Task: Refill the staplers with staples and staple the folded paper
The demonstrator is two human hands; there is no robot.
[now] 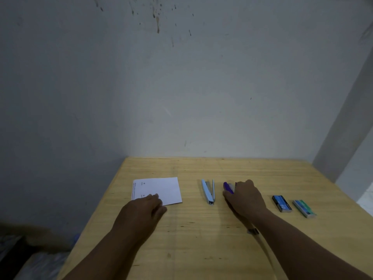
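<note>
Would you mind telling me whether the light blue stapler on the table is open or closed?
Open. The light blue stapler lies on the table with its two arms splayed in a narrow V, joined at the near end and apart at the far end.

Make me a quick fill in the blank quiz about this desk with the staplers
1. The left hand rests on the ____.
2. The right hand covers the ____ stapler.
3. The light blue stapler lies ____.
4. Right of the staplers lie ____ staple boxes.

Answers: paper; purple; open; two
</note>
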